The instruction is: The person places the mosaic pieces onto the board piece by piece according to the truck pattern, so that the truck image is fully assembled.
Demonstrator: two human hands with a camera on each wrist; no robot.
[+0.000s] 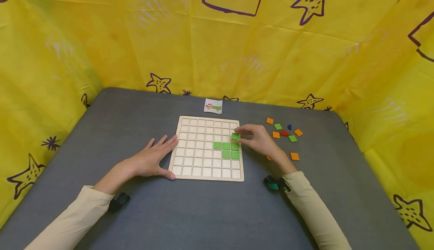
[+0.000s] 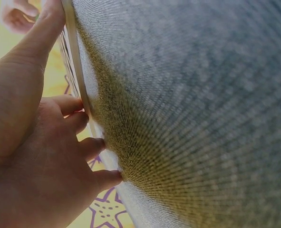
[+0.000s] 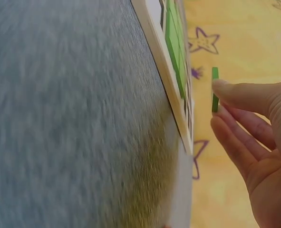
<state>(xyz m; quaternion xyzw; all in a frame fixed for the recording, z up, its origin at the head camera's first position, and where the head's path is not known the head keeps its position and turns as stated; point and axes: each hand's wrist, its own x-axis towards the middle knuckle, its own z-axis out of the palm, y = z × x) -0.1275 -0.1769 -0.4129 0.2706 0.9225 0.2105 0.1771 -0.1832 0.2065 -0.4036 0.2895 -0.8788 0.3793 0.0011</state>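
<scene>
On a worktop (image 1: pixel 210 212), a grid board (image 1: pixel 191 144) lies in the middle, with a small card (image 1: pixel 213 106) behind it. The left hand (image 1: pixel 149 162) touches the board's left edge, thumb at the near left corner. Five seated tiles (image 1: pixel 226 146) sit in cells of the board's right half; the right hand (image 1: pixel 255 139) holds another tile (image 1: pixel 235 135) above the board's right side. Loose pieces (image 1: pixel 276 134) lie scattered to the right. A curtain (image 1: pixel 190 46) hangs behind and on both sides.

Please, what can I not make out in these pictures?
- Head view: details of the card, too small.
- Head view: part of one orange tile, behind right forearm.
- Left wrist view: squares of the board, seen edge-on.
- Right wrist view: part of the green tile, behind fingers.
</scene>
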